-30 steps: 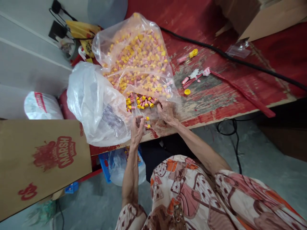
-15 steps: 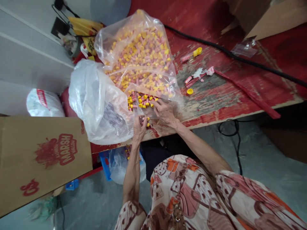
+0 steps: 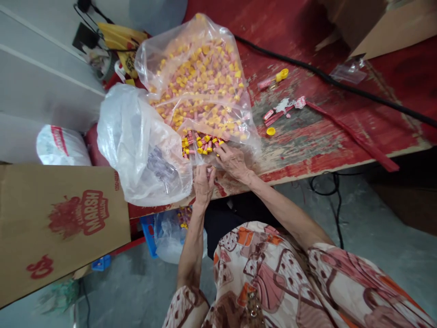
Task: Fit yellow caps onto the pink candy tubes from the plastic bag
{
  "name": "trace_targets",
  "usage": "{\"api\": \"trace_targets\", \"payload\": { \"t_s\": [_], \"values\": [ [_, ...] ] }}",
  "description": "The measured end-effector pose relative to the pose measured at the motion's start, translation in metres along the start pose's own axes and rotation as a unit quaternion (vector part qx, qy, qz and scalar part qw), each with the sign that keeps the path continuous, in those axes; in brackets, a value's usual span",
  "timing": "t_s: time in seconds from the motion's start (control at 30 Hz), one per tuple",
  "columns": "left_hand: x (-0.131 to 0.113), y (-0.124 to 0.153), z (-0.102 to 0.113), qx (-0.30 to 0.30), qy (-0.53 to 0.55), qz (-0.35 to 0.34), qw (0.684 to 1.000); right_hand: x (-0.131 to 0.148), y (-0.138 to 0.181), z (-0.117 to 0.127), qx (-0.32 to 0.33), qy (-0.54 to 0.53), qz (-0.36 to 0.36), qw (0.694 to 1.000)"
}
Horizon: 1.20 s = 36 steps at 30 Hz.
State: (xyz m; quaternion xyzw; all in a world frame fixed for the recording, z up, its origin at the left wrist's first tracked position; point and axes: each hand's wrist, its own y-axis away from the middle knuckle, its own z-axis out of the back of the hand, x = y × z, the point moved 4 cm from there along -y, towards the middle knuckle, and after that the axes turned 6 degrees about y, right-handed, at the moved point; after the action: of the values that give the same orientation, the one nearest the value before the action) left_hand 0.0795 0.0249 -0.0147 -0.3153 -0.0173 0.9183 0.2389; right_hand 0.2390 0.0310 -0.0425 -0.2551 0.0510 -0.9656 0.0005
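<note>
Red table — left hand fingers curled, hold unclear; right hand fingers spread on tubes.

"MARSH" is printed in red letters on the brown cardboard box beside the table's left end; smaller lettering under it is not legible; red print on the white bag cannot be read.

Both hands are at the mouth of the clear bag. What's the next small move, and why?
Probably the right hand should slide one capped tube out of the loose pile of tubes towards the left hand. The right fingertips rest at the pile's edge, and the left hand is curled close beside it at the table edge. Whether it holds tubes is unclear.
</note>
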Motion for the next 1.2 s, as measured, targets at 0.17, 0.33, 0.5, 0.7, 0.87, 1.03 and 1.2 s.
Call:
{"api": "trace_targets", "payload": {
  "t_s": [0.17, 0.33, 0.5, 0.7, 0.87, 1.03, 1.2],
  "values": [
    [-0.001, 0.003, 0.006, -0.059, -0.002, 0.016, 0.998, -0.003, 0.0, -0.004, -0.022, -0.023, 0.009, 0.999],
    [0.004, 0.004, 0.002, -0.054, 0.003, 0.02, 0.998, -0.007, 0.002, -0.009, -0.065, -0.046, 0.013, 0.997],
    [0.002, 0.0, 0.004, -0.027, -0.005, -0.013, 1.0, -0.011, 0.002, -0.016, -0.087, -0.071, 0.006, 0.994],
    [-0.008, 0.008, 0.006, -0.043, -0.061, -0.027, 0.997, -0.01, 0.002, -0.017, -0.089, -0.061, 0.02, 0.994],
    [-0.001, 0.007, 0.005, -0.028, -0.027, -0.009, 0.999, -0.01, 0.003, -0.015, -0.083, -0.068, 0.028, 0.994],
    [0.003, 0.009, 0.009, -0.089, -0.01, -0.002, 0.996, -0.011, 0.004, -0.009, -0.098, -0.094, 0.021, 0.991],
    [-0.001, 0.003, 0.004, -0.03, -0.004, -0.014, 0.999, -0.01, 0.004, -0.007, -0.057, -0.085, -0.004, 0.995]
  ]
}}
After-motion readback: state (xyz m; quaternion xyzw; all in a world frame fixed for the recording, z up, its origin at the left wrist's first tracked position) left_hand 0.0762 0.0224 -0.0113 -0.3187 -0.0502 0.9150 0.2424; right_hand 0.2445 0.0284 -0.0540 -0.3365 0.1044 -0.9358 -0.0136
